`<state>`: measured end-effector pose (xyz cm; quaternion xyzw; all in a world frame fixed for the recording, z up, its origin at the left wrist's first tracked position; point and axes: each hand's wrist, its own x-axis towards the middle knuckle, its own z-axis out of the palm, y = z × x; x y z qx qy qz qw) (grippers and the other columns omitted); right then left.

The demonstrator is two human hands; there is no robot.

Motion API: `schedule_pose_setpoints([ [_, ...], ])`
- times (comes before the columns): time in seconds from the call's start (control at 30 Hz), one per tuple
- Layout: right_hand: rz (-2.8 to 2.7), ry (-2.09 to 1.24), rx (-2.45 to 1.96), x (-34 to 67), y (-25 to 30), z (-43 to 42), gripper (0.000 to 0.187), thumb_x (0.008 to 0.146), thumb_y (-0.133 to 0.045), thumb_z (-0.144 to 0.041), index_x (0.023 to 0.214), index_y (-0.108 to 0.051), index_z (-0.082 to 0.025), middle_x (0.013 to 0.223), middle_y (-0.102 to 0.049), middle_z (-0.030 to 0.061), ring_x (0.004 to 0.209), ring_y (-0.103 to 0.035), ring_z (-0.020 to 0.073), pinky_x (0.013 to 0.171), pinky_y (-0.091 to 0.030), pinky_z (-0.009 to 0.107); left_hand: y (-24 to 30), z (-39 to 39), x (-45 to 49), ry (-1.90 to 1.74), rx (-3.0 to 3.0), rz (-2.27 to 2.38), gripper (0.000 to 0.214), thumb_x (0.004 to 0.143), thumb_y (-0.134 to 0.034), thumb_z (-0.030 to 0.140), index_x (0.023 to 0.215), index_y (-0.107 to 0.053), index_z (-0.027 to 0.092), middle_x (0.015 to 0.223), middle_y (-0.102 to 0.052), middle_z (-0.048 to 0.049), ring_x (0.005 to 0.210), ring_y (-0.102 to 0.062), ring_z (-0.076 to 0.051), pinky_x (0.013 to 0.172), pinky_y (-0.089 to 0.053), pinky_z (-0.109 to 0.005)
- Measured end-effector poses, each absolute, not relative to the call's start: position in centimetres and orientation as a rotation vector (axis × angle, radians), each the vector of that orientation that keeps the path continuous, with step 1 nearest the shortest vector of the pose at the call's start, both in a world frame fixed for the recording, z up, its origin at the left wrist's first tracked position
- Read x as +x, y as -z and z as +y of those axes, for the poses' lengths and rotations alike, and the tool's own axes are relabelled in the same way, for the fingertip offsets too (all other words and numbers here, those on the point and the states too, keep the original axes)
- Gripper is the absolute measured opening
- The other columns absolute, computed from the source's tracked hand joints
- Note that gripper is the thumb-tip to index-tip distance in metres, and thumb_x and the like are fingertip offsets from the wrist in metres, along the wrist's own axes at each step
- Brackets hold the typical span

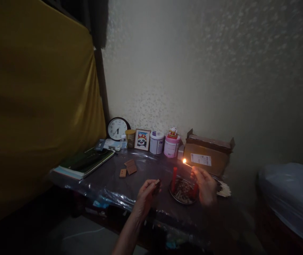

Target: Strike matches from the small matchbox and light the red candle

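Note:
A lit match [189,164] is pinched in my right hand [205,185], its flame at the left end, above and to the right of a red candle [174,180]. That candle stands upright on a round metal plate [170,191] strewn with dark and pale burnt bits. Another red candle [195,191] stands at the plate's right side, partly behind my right fingers. My left hand [146,194] is closed on a small brown flat piece [156,182], left of the plate. Similar brown flat pieces [130,166] lie on the table farther left.
Several unlit matches [224,189] lie right of my right hand. Along the wall stand a clock [118,129], a framed panda picture [142,140], a white tin [156,142], a pink tin [172,146] bearing a figurine, and a cardboard box [207,154]. Books [84,163] lie left.

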<state>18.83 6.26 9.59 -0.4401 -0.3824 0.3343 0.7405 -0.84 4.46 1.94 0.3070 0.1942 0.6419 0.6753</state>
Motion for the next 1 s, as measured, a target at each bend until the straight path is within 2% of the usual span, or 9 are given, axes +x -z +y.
schedule_pose_setpoints([
  [0.13,-0.817,-0.735,-0.984,19.0,-9.0,6.9,0.022,0.055,-0.076,-0.033,0.068,-0.069,-0.017,0.064,-0.066,-0.0015,0.059,-0.058,0.0113,0.058,-0.048,0.024,-0.7,4.7,-0.9,-1.442,0.663,0.494,0.02,0.067,-0.07,0.031,0.079,-0.064,0.016,0.094,-0.069,-0.0098,0.087,-0.061,-0.022,0.081,-0.041,-0.035],
  [0.3,-0.835,-0.704,-0.995,19.0,-8.6,7.4,0.025,0.053,-0.076,-0.035,0.068,-0.069,-0.017,0.065,-0.067,0.0005,0.058,-0.059,0.0132,0.056,-0.049,0.026,-0.1,4.1,-1.5,-1.412,0.665,0.491,0.014,0.071,-0.066,0.027,0.081,-0.064,0.017,0.096,-0.069,-0.0081,0.088,-0.062,-0.02,0.081,-0.042,-0.032],
  [0.7,-0.846,-0.734,-0.986,18.7,-8.1,7.7,0.02,0.055,-0.076,-0.033,0.067,-0.069,-0.019,0.064,-0.065,-0.0012,0.059,-0.059,0.0111,0.056,-0.049,0.022,-0.1,3.8,-1.6,-1.385,0.64,0.464,0.01,0.075,-0.062,0.024,0.082,-0.063,0.017,0.103,-0.067,-0.0078,0.088,-0.062,-0.018,0.082,-0.044,-0.031],
  [1.0,-0.884,-0.698,-1.025,18.0,-8.0,7.7,0.021,0.059,-0.072,-0.035,0.069,-0.068,-0.018,0.063,-0.066,-0.0002,0.056,-0.059,0.0127,0.056,-0.05,0.026,-0.2,3.9,-2.6,-1.396,0.647,0.466,0.012,0.076,-0.062,0.025,0.083,-0.063,0.016,0.104,-0.067,-0.0083,0.089,-0.062,-0.018,0.083,-0.044,-0.032],
])
